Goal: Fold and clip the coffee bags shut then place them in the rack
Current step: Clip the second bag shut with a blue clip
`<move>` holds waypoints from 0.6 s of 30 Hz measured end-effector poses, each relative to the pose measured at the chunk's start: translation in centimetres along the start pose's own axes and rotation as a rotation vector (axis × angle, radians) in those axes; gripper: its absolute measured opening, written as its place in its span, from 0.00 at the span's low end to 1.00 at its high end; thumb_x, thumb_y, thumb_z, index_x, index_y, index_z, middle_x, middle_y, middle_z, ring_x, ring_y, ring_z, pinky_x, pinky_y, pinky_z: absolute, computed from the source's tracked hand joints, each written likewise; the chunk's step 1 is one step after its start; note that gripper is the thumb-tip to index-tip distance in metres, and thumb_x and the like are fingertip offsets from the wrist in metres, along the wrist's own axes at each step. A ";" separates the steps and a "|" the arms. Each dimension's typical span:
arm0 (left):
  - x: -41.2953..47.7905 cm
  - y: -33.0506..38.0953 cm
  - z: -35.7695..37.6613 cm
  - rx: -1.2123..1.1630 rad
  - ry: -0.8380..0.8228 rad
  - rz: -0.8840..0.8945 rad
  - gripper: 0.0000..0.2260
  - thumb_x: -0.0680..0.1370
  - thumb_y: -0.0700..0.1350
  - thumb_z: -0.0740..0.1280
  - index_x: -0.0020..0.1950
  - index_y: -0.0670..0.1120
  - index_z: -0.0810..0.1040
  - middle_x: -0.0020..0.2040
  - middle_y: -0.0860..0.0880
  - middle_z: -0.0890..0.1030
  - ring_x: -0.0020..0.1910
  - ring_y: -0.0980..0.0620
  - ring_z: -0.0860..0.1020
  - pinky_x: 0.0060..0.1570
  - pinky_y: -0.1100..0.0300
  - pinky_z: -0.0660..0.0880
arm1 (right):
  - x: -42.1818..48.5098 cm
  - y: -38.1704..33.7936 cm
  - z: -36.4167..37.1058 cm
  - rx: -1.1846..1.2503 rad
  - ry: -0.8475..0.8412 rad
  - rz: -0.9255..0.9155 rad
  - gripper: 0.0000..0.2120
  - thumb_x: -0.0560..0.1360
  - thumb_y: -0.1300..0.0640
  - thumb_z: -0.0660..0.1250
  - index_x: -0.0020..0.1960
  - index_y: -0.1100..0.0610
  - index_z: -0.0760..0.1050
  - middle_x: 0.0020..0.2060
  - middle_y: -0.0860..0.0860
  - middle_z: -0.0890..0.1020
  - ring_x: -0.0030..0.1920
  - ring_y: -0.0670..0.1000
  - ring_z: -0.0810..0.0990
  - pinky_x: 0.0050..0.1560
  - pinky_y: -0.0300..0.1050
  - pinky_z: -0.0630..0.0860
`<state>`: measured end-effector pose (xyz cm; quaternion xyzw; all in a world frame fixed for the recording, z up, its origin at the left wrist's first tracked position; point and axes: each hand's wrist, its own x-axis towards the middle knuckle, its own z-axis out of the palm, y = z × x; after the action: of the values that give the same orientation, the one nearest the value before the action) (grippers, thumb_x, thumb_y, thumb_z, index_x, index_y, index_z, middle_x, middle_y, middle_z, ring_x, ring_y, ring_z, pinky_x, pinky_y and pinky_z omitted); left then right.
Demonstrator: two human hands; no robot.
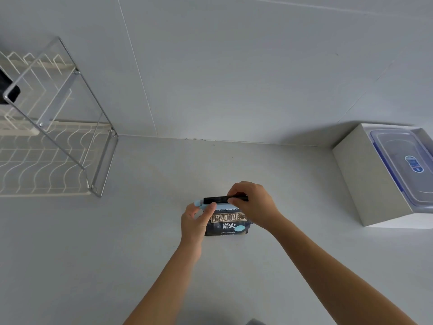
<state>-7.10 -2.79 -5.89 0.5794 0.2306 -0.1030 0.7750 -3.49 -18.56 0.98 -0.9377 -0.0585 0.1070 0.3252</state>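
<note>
Both grips are on the clip: your left hand [195, 218] pinches the pale blue plastic sealing clip [201, 203] at its end, and your right hand [254, 204] presses it over the folded top of the dark foil coffee bag [228, 222], which stands on the white table [281, 266]. Folding looks done; whether the clip has snapped shut you cannot tell. The white wire rack [54, 146], well left of the bag, already holds one dark item. The bag reads "BLUE MOUNTAIN" above gold Chinese characters.
</note>
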 end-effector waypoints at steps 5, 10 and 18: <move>-0.1 -0.1 -0.2 0.015 0.014 0.013 0.11 0.70 0.47 0.73 0.49 0.44 0.79 0.43 0.47 0.83 0.36 0.57 0.83 0.31 0.64 0.77 | -0.4 0.1 0.4 -0.035 -0.026 0.018 0.04 0.72 0.50 0.67 0.40 0.46 0.72 0.35 0.42 0.77 0.38 0.47 0.76 0.37 0.44 0.72; -0.3 0.0 0.1 0.075 0.001 0.048 0.06 0.70 0.49 0.73 0.44 0.50 0.81 0.47 0.46 0.83 0.45 0.50 0.81 0.43 0.59 0.76 | -0.2 -0.4 0.2 -0.168 -0.161 0.003 0.20 0.67 0.36 0.68 0.54 0.45 0.70 0.43 0.44 0.82 0.39 0.48 0.76 0.39 0.43 0.69; -0.7 1.1 -0.7 0.169 -0.033 0.135 0.08 0.70 0.46 0.74 0.44 0.59 0.81 0.57 0.46 0.80 0.56 0.48 0.79 0.58 0.45 0.75 | 0.7 -0.3 0.4 -0.220 -0.210 -0.023 0.09 0.74 0.45 0.65 0.50 0.46 0.79 0.38 0.47 0.82 0.37 0.49 0.78 0.37 0.45 0.75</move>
<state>-7.40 -1.92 -4.76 0.6551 0.1686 -0.0793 0.7322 -2.88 -17.98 0.70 -0.9507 -0.1141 0.1937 0.2138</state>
